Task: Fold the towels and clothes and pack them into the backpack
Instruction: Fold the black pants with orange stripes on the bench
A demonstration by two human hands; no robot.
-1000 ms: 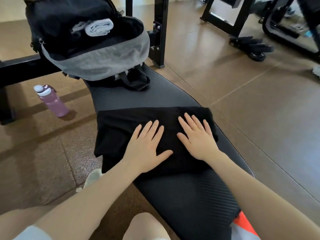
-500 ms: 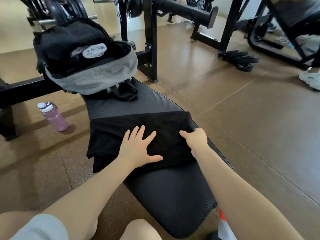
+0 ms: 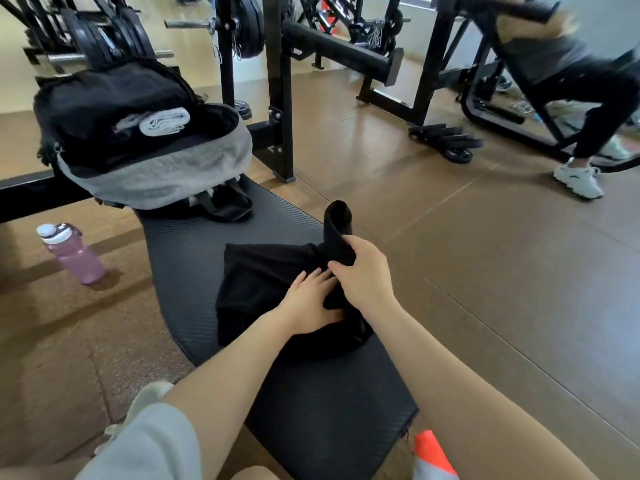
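A black garment [image 3: 263,282] lies partly folded on the black bench pad [image 3: 207,244]. My right hand [image 3: 360,271] grips its right edge and lifts it up off the pad, a fold of cloth standing above my fist. My left hand [image 3: 308,303] lies flat on the garment's middle, fingers spread, just left of the right hand. At the far end of the bench stands the black and grey backpack [image 3: 152,181], its top wide open, with a rolled grey towel [image 3: 164,121] lying inside it.
A pink water bottle [image 3: 72,254] stands on the brown floor left of the bench. Black rack posts [image 3: 282,98] and weight plates rise behind the backpack. Another person sits on a machine at the far right, one white shoe [image 3: 578,180] on the floor.
My right hand went from lying flat on the garment to gripping its right edge and lifting it toward the left. The left hand slid right, and the view tilted up.
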